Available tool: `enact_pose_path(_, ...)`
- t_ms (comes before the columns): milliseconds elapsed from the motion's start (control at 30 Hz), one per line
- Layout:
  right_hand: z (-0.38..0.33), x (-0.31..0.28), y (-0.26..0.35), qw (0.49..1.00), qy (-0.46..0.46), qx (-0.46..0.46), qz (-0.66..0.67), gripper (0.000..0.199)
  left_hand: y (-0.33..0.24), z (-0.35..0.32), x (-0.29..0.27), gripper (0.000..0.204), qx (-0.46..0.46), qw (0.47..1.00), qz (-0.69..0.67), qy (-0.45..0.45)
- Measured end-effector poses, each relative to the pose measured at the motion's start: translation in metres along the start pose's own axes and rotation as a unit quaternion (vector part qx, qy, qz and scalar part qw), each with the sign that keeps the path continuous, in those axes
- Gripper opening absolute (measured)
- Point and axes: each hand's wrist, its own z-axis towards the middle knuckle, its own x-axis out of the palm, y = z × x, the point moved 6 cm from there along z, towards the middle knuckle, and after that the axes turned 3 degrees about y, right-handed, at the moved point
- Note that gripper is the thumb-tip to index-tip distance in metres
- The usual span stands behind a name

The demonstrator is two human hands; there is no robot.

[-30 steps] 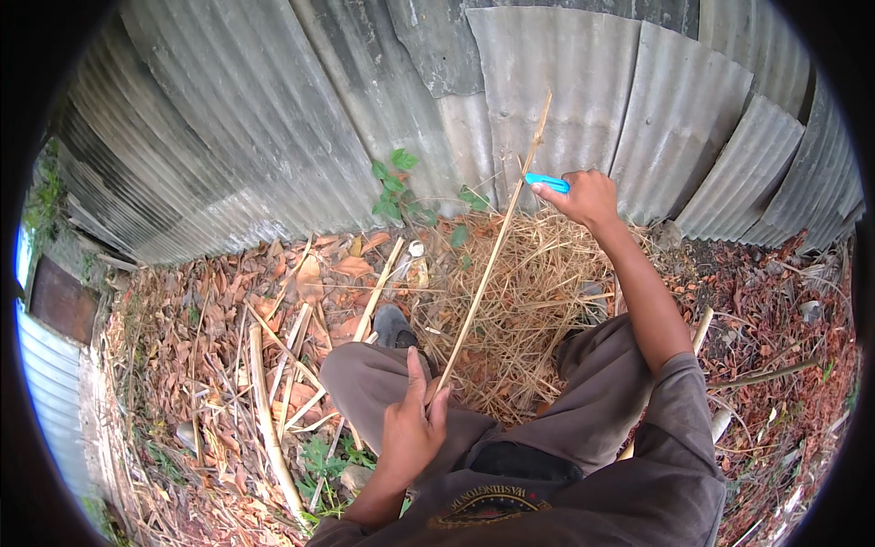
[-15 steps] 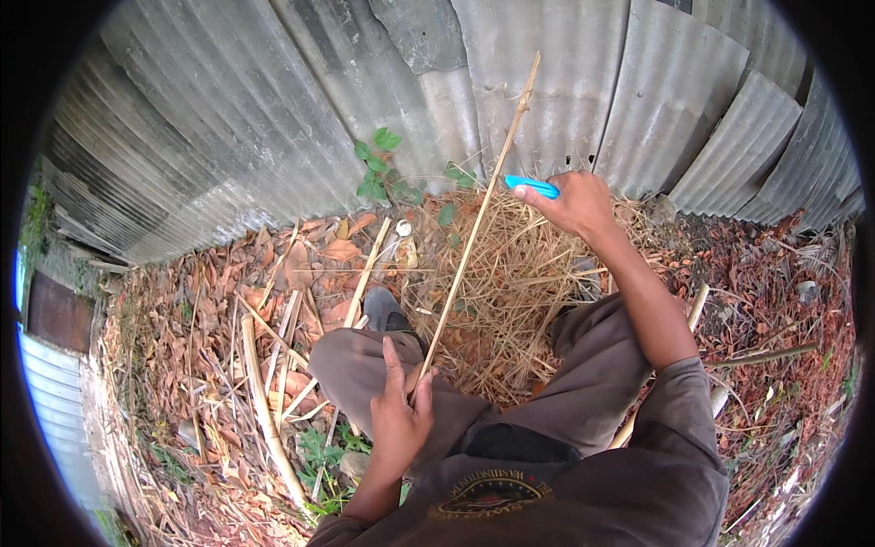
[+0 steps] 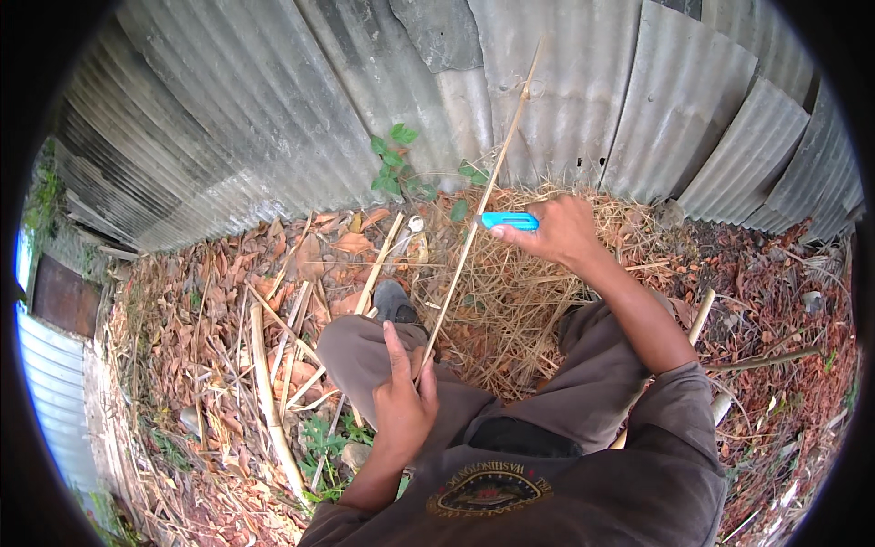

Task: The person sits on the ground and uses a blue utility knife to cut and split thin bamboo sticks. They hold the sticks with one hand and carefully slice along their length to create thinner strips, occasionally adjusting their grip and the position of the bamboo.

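Observation:
A long, thin bamboo strip slants up and away from my lap, with a knot near its far end. My left hand is closed on its near end beside my left knee, the index finger stretched along it. In my right hand is a bright blue utility knife, gripped with the thumb along its side. The knife's tip meets the strip around its middle. Whether the blade cuts into it is too small to tell.
Grey corrugated metal sheets form a wall ahead. Dry straw lies between my legs. On the left, split bamboo pieces rest on dry leaves. A leafy green plant grows by the wall. More sticks lie at right.
My right hand and the knife have come down and to the left, from beside the strip to against it. My left hand keeps hold of the near end.

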Motion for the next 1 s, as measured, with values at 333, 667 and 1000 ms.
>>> enact_pose_path(333,0.009,-0.001,-0.02,0.998,-0.016,0.059,0.006,0.082,-0.004,0.006,-0.009,0.075,0.097,0.991,0.084,-0.027)
enact_pose_path(667,0.009,-0.006,-0.024,0.998,-0.047,0.033,0.012,0.082,-0.003,0.01,-0.019,0.075,0.086,0.991,0.103,0.015)
enact_pose_path(1000,0.007,0.016,-0.043,0.994,0.04,0.1,-0.01,0.089,0.014,-0.003,-0.019,0.074,0.071,0.99,0.117,0.037)
